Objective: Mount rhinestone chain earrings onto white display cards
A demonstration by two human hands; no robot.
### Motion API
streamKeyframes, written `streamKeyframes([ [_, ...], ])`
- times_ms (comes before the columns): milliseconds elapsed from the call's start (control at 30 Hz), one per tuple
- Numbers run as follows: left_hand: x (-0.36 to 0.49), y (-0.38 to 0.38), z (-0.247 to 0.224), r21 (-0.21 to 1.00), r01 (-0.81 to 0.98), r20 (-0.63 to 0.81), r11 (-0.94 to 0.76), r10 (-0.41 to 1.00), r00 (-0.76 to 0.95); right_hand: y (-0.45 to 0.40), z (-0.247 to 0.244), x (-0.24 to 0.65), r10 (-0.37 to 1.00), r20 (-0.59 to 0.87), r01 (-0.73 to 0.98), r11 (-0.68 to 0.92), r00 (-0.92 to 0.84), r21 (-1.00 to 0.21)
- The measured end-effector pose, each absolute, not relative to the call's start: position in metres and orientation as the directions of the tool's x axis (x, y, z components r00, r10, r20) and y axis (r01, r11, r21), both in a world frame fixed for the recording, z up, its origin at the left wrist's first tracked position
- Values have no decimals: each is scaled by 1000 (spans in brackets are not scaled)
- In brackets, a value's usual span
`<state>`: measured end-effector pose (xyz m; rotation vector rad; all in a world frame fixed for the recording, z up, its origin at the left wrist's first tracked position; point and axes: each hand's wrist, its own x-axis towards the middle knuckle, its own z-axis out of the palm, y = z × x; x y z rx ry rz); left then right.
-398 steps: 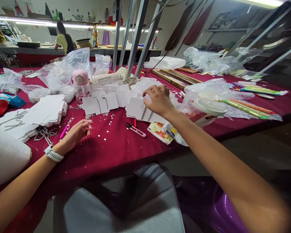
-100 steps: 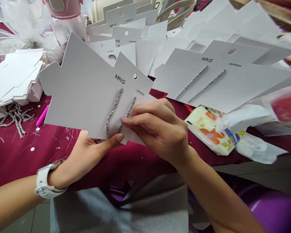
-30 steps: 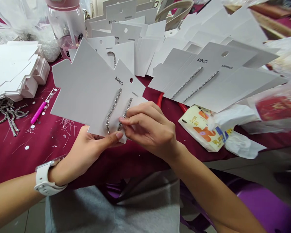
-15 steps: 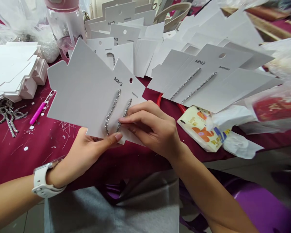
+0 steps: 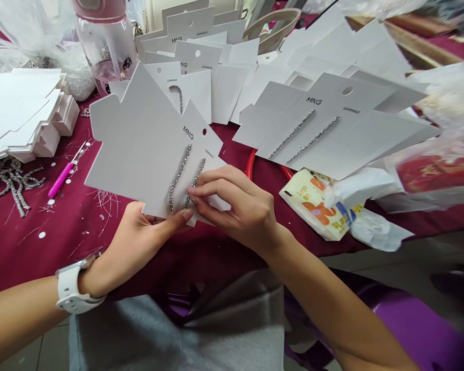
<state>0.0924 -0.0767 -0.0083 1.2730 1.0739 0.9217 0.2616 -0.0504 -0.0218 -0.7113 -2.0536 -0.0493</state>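
A white earring card (image 5: 127,134) printed "MNG" is tilted up over the table's front edge. My left hand (image 5: 143,237) grips its lower edge, with the thumb on the front and the fingers mostly hidden behind. Two sparkly silver strand earrings hang on the card: the left earring (image 5: 177,178) lies free of my fingers, curving at its lower half. My right hand (image 5: 242,208) pinches the right earring (image 5: 199,171) at its lower part, thumb and index finger closed on it. Its bottom end is close to my left thumb tip.
Finished-looking cards (image 5: 313,129) with silver strands overlap at the right, beside a tissue pack (image 5: 317,206) and red handles (image 5: 250,164). Left are stacked white cards (image 5: 19,113), loose silver strands (image 5: 17,183) and a pink hooked tool (image 5: 61,179). Behind stands a bottle (image 5: 104,46).
The held card has turned slightly, its left corner shifting right and its right corner left. My right fingers stay pinched on the right earring and have moved slightly left with it.
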Motion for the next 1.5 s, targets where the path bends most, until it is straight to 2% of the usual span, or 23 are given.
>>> streamKeyframes([
  [133,92,-75,-9,987,-14,-153,162,950,271,-49,-25,259,439,805,515,834,-400,-199],
  [267,92,-75,-12,977,-66,-178,204,943,280,-49,-26,259,450,795,506,835,-406,-215],
  [500,90,-75,-12,971,-59,-207,232,937,281,-50,-24,260,568,742,488,791,-358,-370],
  [800,92,-75,-13,956,-63,-261,287,928,268,-49,-21,263,616,713,464,766,-336,-444],
  [900,92,-74,-11,963,-56,-242,265,934,264,-49,-19,263,602,735,460,773,-312,-438],
  [1000,93,-74,-8,977,-67,-178,202,947,266,-50,-17,264,550,797,532,766,-251,-361],
  [1067,93,-75,-7,979,-59,-172,196,944,283,-50,-16,265,497,854,633,713,-154,-301],
  [1133,93,-76,-6,977,-40,-187,207,938,293,-50,-15,266,439,898,719,631,-23,-290],
  [1233,93,-77,-6,981,-34,-176,193,942,287,-49,-13,268,404,902,709,592,150,-383],
  [1300,92,-77,-6,986,-8,-156,165,947,282,-48,-12,270,520,832,587,618,195,-523],
  [1400,88,-77,-5,985,69,-170,157,943,285,-48,-11,274,750,649,380,567,129,-731],
  [1500,85,-75,-5,962,34,-266,270,910,316,-46,-9,279,789,604,326,545,111,-772],
])
